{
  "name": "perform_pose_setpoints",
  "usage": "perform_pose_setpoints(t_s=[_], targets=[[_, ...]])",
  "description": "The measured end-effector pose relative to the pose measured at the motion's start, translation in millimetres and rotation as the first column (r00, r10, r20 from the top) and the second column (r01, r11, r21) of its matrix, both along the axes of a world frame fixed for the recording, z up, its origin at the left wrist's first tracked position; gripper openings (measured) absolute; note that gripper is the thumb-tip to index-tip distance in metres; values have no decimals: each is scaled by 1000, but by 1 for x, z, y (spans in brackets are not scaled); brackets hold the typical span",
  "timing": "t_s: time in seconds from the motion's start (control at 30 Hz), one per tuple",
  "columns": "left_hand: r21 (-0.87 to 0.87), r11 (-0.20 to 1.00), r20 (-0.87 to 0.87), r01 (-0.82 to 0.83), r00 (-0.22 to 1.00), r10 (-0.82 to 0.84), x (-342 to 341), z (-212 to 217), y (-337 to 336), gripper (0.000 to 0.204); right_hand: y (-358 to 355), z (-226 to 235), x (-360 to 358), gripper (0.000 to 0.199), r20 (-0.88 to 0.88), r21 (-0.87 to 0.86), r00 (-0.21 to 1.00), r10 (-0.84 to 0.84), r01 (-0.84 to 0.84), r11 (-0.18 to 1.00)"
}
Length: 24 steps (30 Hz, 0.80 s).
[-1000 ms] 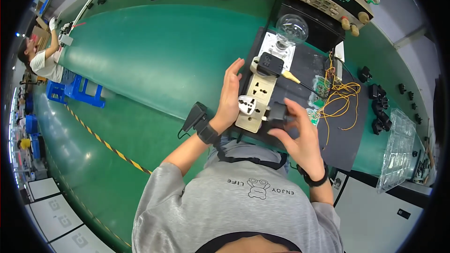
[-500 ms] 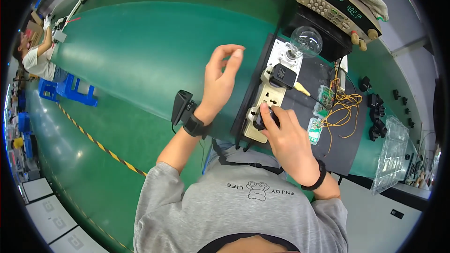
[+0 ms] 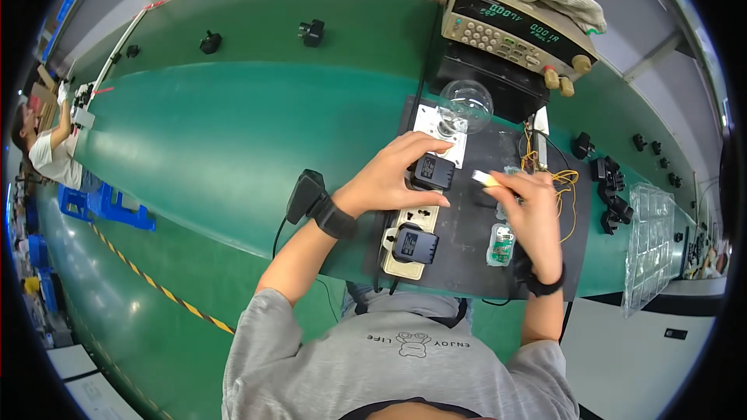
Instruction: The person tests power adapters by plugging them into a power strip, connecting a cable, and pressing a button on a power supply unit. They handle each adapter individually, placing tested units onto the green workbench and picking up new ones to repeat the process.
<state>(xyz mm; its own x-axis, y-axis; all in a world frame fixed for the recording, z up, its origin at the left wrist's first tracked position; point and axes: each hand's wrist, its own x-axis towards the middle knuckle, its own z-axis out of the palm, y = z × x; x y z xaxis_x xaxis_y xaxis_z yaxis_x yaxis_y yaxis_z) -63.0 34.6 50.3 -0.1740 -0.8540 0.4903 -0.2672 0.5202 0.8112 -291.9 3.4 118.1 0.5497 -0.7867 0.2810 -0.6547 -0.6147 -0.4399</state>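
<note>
Left hand (image 3: 393,179) now down, fingers closed on far black adapter (image 3: 433,172) in beige power strip (image 3: 410,237); right hand (image 3: 533,214) moved right, pinching small white piece (image 3: 485,179).

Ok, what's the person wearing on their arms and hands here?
Both hands are bare, without gloves. Grey sleeves end above the elbows. The left hand has a black wristband carrying a black boxy device with a cable. The right hand has a thin black wristband.
</note>
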Motion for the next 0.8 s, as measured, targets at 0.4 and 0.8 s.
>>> perform_pose_setpoints(t_s=[0.4,0.8], targets=[[37,999,75,13,997,-16,5,-5,-10,50,-6,-17,16,21,107,94,981,164,-175,980],[104,995,95,-13,995,3,3,-8,-8,50,-13,1,21,18,-80,5,948,306,-307,952]])
